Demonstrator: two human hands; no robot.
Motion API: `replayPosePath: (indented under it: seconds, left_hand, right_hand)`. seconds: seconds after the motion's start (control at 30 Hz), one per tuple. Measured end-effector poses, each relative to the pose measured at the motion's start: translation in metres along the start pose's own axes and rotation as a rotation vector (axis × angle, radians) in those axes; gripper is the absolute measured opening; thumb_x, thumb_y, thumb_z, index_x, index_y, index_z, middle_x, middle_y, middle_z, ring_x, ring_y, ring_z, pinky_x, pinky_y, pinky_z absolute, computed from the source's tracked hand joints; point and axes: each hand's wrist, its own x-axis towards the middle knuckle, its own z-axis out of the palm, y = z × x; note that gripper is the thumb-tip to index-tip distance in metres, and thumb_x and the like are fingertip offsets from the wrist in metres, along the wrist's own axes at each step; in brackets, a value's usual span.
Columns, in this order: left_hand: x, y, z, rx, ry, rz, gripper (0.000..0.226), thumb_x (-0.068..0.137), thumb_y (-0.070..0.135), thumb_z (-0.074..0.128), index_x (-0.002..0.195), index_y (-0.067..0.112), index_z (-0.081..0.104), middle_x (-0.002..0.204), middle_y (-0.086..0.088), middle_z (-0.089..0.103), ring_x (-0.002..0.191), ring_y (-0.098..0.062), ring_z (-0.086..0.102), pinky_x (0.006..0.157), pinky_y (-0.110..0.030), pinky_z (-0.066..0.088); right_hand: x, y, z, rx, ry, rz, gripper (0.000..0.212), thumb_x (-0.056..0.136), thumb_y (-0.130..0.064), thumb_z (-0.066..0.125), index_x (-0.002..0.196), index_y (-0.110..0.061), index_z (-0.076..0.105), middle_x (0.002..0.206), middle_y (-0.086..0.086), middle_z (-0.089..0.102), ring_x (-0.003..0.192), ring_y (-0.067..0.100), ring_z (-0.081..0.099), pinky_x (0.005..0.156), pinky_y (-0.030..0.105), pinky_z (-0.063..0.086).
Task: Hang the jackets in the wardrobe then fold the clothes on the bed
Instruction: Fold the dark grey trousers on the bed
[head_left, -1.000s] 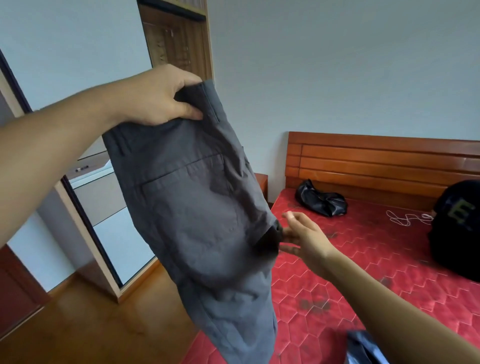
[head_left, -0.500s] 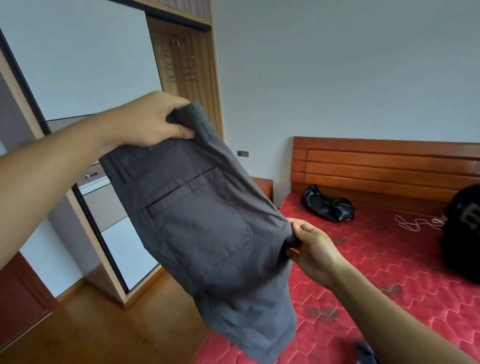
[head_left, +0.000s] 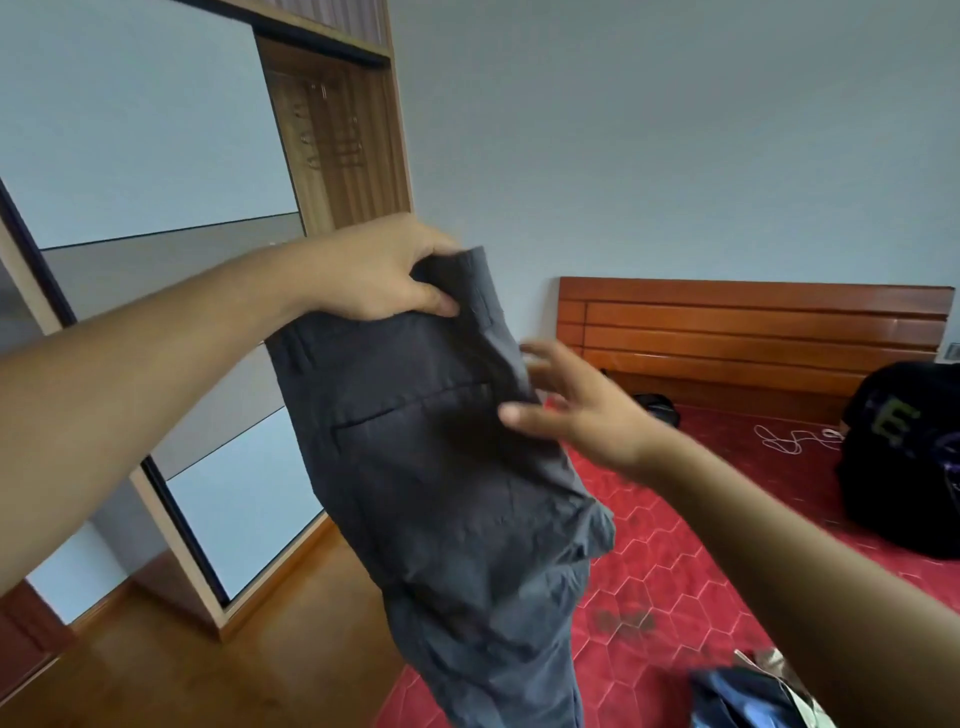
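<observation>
Right hand (head_left: 587, 415) now loose beside left-held gray pants (head_left: 441, 493)

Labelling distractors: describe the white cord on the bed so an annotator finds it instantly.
Start at the wooden headboard; below it lies the red mattress. Near its head end, between a small black bundle and a large black garment, lies the white cord: the only thin, pale, looped thing.

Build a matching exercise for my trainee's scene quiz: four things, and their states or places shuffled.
1 dark grey pocketed garment
2 black printed garment
3 thin white cord
4 right hand

A looped on the red quilted mattress
B heaped at the view's right edge
C fingers spread, holding nothing
D gripped by the left hand

Pairs: 1-D, 2-B, 3-A, 4-C
</observation>
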Motion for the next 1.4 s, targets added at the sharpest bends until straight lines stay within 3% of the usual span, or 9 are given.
replayPosePath:
  seconds: [0.07, 0.2, 0.47, 0.6, 0.7, 0.83, 1.0, 1.2, 1.4]
  left_hand:
    - [0.008, 0.009, 0.013, 0.018, -0.062, 0.013, 0.018, 0.090, 0.020, 0.076, 0.105, 0.028, 0.073, 0.101, 0.012, 0.075, 0.098, -0.004, 0.069, 0.092, -0.039, 0.055]
    - [0.010, 0.011, 0.010, 0.046, -0.048, 0.018, 0.019, 0.089, 0.019, 0.077, 0.106, 0.026, 0.074, 0.101, 0.013, 0.075, 0.096, -0.003, 0.069, 0.092, -0.040, 0.054]
    - [-0.007, 0.007, -0.021, 0.011, 0.031, 0.023, 0.027, 0.088, 0.018, 0.078, 0.090, 0.043, 0.068, 0.093, 0.024, 0.073, 0.087, 0.011, 0.066, 0.073, -0.004, 0.046]
    - [-0.006, 0.010, -0.005, -0.052, 0.038, -0.003, 0.025, 0.086, 0.017, 0.080, 0.094, 0.039, 0.071, 0.097, 0.021, 0.075, 0.093, 0.005, 0.069, 0.083, -0.012, 0.050]
    - [-0.001, 0.015, 0.007, -0.068, 0.057, -0.030, 0.028, 0.078, 0.024, 0.086, 0.096, 0.034, 0.066, 0.099, 0.013, 0.075, 0.097, -0.004, 0.070, 0.095, -0.036, 0.054]
    - [0.001, 0.032, 0.022, -0.010, 0.075, -0.076, 0.046, 0.073, 0.033, 0.090, 0.097, 0.034, 0.051, 0.090, 0.016, 0.062, 0.093, -0.015, 0.064, 0.083, -0.035, 0.052]
    - [-0.010, 0.027, 0.032, -0.137, 0.003, -0.061, 0.046, 0.074, 0.035, 0.089, 0.100, 0.033, 0.051, 0.087, 0.010, 0.073, 0.075, -0.004, 0.068, 0.066, -0.025, 0.051]
    - [-0.051, -0.030, 0.045, -0.375, -0.030, -0.176, 0.009, 0.088, 0.028, 0.076, 0.097, 0.029, 0.074, 0.095, 0.010, 0.076, 0.091, -0.009, 0.073, 0.083, -0.035, 0.060]
    - [-0.066, -0.015, 0.076, -0.713, 0.306, -0.158, 0.019, 0.083, 0.025, 0.076, 0.101, 0.030, 0.071, 0.091, 0.013, 0.072, 0.089, -0.001, 0.068, 0.063, -0.016, 0.056]
  right_hand:
    - [0.023, -0.035, 0.001, -0.083, 0.017, -0.073, 0.050, 0.084, -0.027, 0.082, 0.128, -0.017, 0.061, 0.116, 0.000, 0.073, 0.110, 0.016, 0.070, 0.095, 0.035, 0.056]
    - [0.024, -0.018, -0.007, -0.349, -0.032, 0.055, 0.013, 0.089, -0.020, 0.077, 0.082, -0.013, 0.069, 0.074, -0.014, 0.064, 0.073, 0.003, 0.059, 0.071, 0.034, 0.052]
    - [-0.049, 0.098, -0.004, -0.496, -0.246, 0.424, 0.027, 0.096, -0.020, 0.069, 0.069, -0.025, 0.062, 0.063, -0.017, 0.059, 0.063, 0.002, 0.054, 0.071, 0.031, 0.050]
    - [-0.050, 0.072, -0.017, -0.566, -0.346, 0.393, 0.004, 0.093, -0.028, 0.072, 0.092, -0.028, 0.069, 0.088, -0.016, 0.072, 0.087, 0.007, 0.068, 0.083, 0.031, 0.052]
    - [-0.030, 0.012, -0.020, -0.187, -0.067, 0.120, 0.036, 0.085, -0.027, 0.081, 0.118, -0.018, 0.068, 0.111, -0.004, 0.076, 0.104, 0.013, 0.071, 0.088, 0.027, 0.056]
    - [-0.008, -0.053, -0.012, 0.003, 0.154, -0.101, 0.028, 0.091, -0.012, 0.074, 0.117, -0.005, 0.068, 0.109, 0.011, 0.077, 0.103, 0.022, 0.074, 0.089, 0.032, 0.059]
    - [-0.010, -0.050, -0.007, -0.097, 0.282, -0.090, 0.026, 0.087, -0.022, 0.072, 0.105, -0.003, 0.072, 0.099, 0.020, 0.076, 0.098, 0.040, 0.072, 0.089, 0.060, 0.056]
    - [-0.034, -0.049, -0.019, 0.058, 0.458, -0.047, 0.010, 0.093, 0.000, 0.066, 0.102, -0.002, 0.072, 0.095, 0.014, 0.078, 0.086, 0.022, 0.073, 0.079, 0.039, 0.061]
    - [-0.071, -0.056, -0.015, 0.159, 0.575, -0.072, 0.017, 0.082, -0.006, 0.076, 0.099, -0.009, 0.075, 0.093, 0.014, 0.076, 0.085, 0.028, 0.071, 0.081, 0.040, 0.057]
